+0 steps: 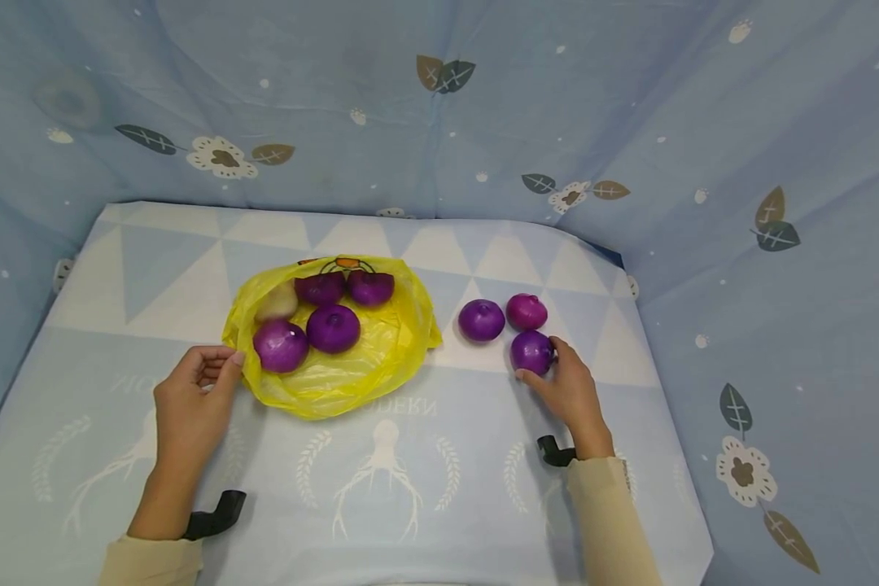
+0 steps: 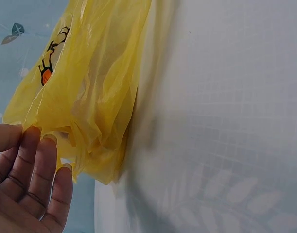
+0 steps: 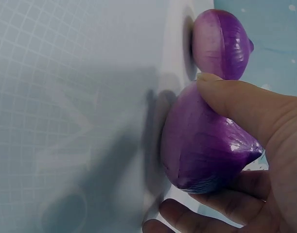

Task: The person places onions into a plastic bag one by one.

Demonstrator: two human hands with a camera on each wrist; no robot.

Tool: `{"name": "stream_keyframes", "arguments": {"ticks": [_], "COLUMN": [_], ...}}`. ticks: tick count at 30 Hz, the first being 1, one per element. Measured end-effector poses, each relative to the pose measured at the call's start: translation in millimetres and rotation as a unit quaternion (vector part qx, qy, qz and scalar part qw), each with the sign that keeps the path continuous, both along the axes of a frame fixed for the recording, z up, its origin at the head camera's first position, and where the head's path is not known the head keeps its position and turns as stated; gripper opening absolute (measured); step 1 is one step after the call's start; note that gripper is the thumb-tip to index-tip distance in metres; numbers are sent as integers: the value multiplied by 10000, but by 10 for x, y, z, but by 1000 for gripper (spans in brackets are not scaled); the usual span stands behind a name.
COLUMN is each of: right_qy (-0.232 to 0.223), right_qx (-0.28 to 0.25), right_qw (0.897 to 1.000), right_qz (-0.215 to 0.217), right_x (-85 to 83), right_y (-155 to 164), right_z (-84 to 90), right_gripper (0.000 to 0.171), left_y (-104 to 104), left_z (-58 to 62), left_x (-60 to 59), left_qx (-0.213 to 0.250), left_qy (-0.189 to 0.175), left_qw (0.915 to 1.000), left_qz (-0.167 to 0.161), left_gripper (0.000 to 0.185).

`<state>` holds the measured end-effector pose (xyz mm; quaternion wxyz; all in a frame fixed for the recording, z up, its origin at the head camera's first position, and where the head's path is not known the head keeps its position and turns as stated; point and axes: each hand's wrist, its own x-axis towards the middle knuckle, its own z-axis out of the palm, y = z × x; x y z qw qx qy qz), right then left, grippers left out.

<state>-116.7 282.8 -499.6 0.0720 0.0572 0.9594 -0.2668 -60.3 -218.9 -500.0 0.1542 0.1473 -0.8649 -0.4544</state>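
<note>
A yellow plastic bag [image 1: 366, 370] lies with its mouth wide, several purple onions [image 1: 334, 328] and one pale round vegetable [image 1: 278, 302] inside. My left hand [image 1: 199, 399] pinches the bag's left rim between thumb and forefinger; the left wrist view shows the thin film [image 2: 90, 87] hanging from those fingertips. At the right, my right hand [image 1: 571, 389] grips a purple onion [image 1: 531, 352], thumb on one side and fingers round the other. The right wrist view shows this onion [image 3: 201, 141] with its pointed end toward the palm.
Just beyond the gripped onion sit two more, a dark purple onion [image 1: 481, 321] and a smaller reddish-purple onion [image 1: 526, 312]. A patterned cloth [image 1: 381, 488] covers the table. Blue printed curtains [image 1: 381, 106] hang behind and on both sides.
</note>
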Motion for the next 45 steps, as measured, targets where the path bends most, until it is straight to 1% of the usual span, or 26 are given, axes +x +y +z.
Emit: {"name": "stream_keyframes", "arguments": {"ticks": [3, 11, 19, 27, 37, 45], "right_qy": [16, 52, 113, 253, 185, 178], "right_qx": [44, 19, 69, 22, 49, 69], "right_qw": [10000, 10000, 9999, 9997, 9997, 9997], "right_qz": [-5, -78, -53, -23, -119, -131], "right_x": [-5, -6, 11, 13, 26, 58], "right_y": [-7, -16, -7, -10, -21, -29], "right_z": [-6, -25, -42, -49, -52, -43], "right_gripper": [92, 90, 89, 87, 89, 90], "left_y": [1, 20, 18, 31, 22, 33], "left_z": [0, 9, 0, 3, -2, 2], "left_x": [-2, 2, 4, 2, -6, -2], "left_qx": [-15, -17, -8, -17, -25, -18], "left_qy": [-55, 7, 40, -52, 40, 42], "left_qw": [10000, 10000, 10000, 10000, 10000, 10000], "left_qz": [11, -1, -40, 1, -24, -9], "left_gripper": [26, 26, 25, 26, 25, 25]}}
